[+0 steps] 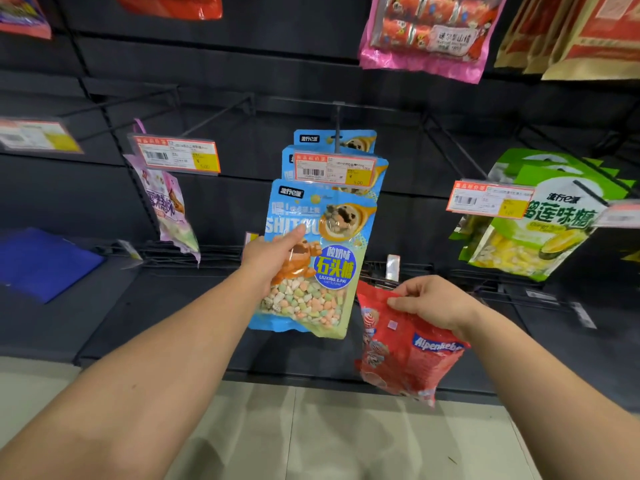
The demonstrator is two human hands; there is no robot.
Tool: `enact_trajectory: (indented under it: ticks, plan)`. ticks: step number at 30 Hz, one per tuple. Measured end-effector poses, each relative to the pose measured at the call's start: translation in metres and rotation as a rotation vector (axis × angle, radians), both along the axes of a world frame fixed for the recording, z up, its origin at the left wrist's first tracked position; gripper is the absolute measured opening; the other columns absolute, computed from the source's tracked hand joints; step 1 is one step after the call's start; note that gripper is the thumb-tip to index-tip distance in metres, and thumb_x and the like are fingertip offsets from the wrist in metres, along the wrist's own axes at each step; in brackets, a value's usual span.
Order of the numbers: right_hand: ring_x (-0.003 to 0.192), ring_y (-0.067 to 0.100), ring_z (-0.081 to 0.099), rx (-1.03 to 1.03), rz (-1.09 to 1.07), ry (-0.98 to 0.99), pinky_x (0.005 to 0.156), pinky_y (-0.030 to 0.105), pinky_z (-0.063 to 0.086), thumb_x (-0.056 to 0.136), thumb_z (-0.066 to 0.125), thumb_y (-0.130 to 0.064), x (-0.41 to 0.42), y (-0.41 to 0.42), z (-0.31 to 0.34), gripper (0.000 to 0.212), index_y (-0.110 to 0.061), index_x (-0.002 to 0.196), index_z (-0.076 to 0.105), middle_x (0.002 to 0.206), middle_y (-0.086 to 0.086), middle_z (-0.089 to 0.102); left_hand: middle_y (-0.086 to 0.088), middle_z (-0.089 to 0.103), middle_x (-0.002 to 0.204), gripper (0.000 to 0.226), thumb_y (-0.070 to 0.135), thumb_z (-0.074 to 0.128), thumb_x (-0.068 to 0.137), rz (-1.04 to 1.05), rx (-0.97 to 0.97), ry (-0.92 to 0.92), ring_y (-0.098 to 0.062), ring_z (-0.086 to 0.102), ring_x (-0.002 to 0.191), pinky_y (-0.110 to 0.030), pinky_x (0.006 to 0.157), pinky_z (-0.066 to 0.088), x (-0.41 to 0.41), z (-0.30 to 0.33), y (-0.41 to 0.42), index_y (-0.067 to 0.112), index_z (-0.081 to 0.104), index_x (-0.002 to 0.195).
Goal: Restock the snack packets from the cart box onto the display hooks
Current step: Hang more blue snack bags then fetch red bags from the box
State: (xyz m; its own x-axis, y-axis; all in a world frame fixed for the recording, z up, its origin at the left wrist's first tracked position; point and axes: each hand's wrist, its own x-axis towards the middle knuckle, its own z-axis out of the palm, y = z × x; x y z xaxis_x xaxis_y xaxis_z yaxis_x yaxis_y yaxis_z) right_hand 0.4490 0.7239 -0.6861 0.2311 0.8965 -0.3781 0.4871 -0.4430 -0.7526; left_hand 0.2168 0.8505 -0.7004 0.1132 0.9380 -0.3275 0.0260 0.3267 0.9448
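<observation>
Your left hand (273, 252) grips the front blue packet (311, 265) at its left edge, thumb across the face and fingers hidden behind it. That packet sits lower than the two blue packets (346, 157) behind it, which hang on the centre hook (337, 123) under a price tag (334, 168). You cannot tell from here whether the front packet's hole is on the hook.

Your right hand (433, 303) pinches the top edge of a red packet (401, 351), which hangs just right of and below the blue packet, its top corner near the blue one's lower right edge.

Left of the blue packet there is open dark back panel (225, 202) before the purple packet (169, 206) on its own hook. Right of it a wider bare stretch runs to the green packets (540, 216). Above, pink packets (429, 32) hang well apart from the centre hook. Below the blue packet's bottom edge lie the dark shelf (166, 323) and then pale floor (311, 438).
</observation>
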Motion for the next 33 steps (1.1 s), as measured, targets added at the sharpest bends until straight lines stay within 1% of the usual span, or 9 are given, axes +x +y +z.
enact_trajectory:
  ticks: [5,10,15,17,18,20,23,29,33]
  plan:
    - [0.061,0.020,0.066,-0.033,-0.025,0.020,0.061,0.029,0.056,0.086,0.071,-0.019,0.000,-0.002,-0.005,0.017,-0.003,0.088,0.072,0.083,0.016,0.075,0.001,0.078,0.095,0.024,0.043,0.077,0.080,-0.016,0.109,-0.093,-0.019,0.076,0.085,-0.039,0.080,0.060,-0.003,0.002,-0.008,0.026,0.071,0.095]
    - [0.060,0.019,0.067,-0.035,0.002,0.032,0.067,0.034,0.058,0.086,0.071,-0.021,-0.004,-0.003,-0.008,0.013,-0.013,0.075,0.071,0.075,0.010,0.075,0.002,0.078,0.087,0.033,0.046,0.076,0.080,0.010,0.140,-0.139,-0.014,0.076,0.075,-0.031,0.066,0.060,0.004,0.022,-0.007,0.022,0.070,0.102]
    - [0.058,0.016,0.066,-0.040,0.004,0.033,0.062,0.030,0.056,0.086,0.071,-0.020,-0.004,-0.006,-0.007,0.014,-0.013,0.074,0.070,0.072,0.008,0.074,-0.001,0.078,0.087,0.047,0.057,0.079,0.072,-0.022,0.038,-0.081,-0.020,0.075,0.082,-0.041,0.085,0.059,0.014,0.029,0.000,0.022,0.071,0.103]
    - [0.058,0.015,0.065,-0.054,0.020,-0.003,0.061,0.028,0.055,0.086,0.071,-0.022,-0.002,-0.008,-0.008,0.014,-0.011,0.078,0.072,0.073,0.008,0.074,0.000,0.076,0.083,0.053,0.060,0.078,0.070,-0.020,0.003,-0.063,-0.018,0.072,0.075,-0.042,0.083,0.059,0.014,0.024,-0.002,0.018,0.070,0.103]
    - [0.058,0.015,0.065,-0.063,0.029,-0.015,0.060,0.026,0.055,0.086,0.071,-0.022,-0.001,-0.009,-0.009,0.015,-0.008,0.081,0.073,0.074,0.008,0.074,0.002,0.074,0.079,0.052,0.060,0.078,0.071,-0.016,-0.004,-0.055,-0.016,0.070,0.071,-0.036,0.082,0.055,0.013,0.021,-0.003,0.018,0.070,0.102]
    - [0.056,0.013,0.066,-0.082,0.031,-0.018,0.057,0.024,0.054,0.086,0.071,-0.022,0.000,-0.010,-0.011,0.017,-0.006,0.085,0.073,0.072,0.006,0.075,0.001,0.076,0.083,0.046,0.058,0.077,0.074,-0.026,0.008,-0.065,-0.018,0.072,0.077,-0.041,0.091,0.056,0.011,0.012,-0.004,0.020,0.072,0.100]
    - [0.055,0.012,0.066,-0.091,0.024,0.002,0.055,0.024,0.053,0.086,0.071,-0.022,0.000,-0.011,-0.016,0.014,-0.008,0.085,0.074,0.070,0.004,0.074,0.000,0.078,0.091,0.037,0.052,0.076,0.078,-0.044,0.065,-0.108,-0.018,0.076,0.081,-0.037,0.080,0.060,0.007,0.008,-0.005,0.023,0.072,0.101]
    - [0.068,0.020,0.069,-0.124,0.059,0.051,0.072,0.035,0.058,0.086,0.072,-0.024,-0.002,-0.009,-0.020,0.012,-0.014,0.081,0.075,0.081,0.010,0.076,0.002,0.078,0.082,0.033,0.050,0.072,0.082,0.002,0.118,-0.126,-0.014,0.076,0.074,-0.029,0.066,0.058,-0.001,0.009,-0.005,0.020,0.072,0.096]
    - [0.066,0.019,0.068,-0.122,0.066,0.041,0.074,0.037,0.058,0.085,0.072,-0.024,-0.006,-0.008,-0.023,0.011,-0.015,0.079,0.075,0.079,0.009,0.076,0.003,0.076,0.070,0.039,0.055,0.074,0.078,0.084,0.127,-0.112,-0.010,0.074,0.064,-0.023,0.058,0.056,0.003,0.018,-0.007,0.018,0.070,0.089]
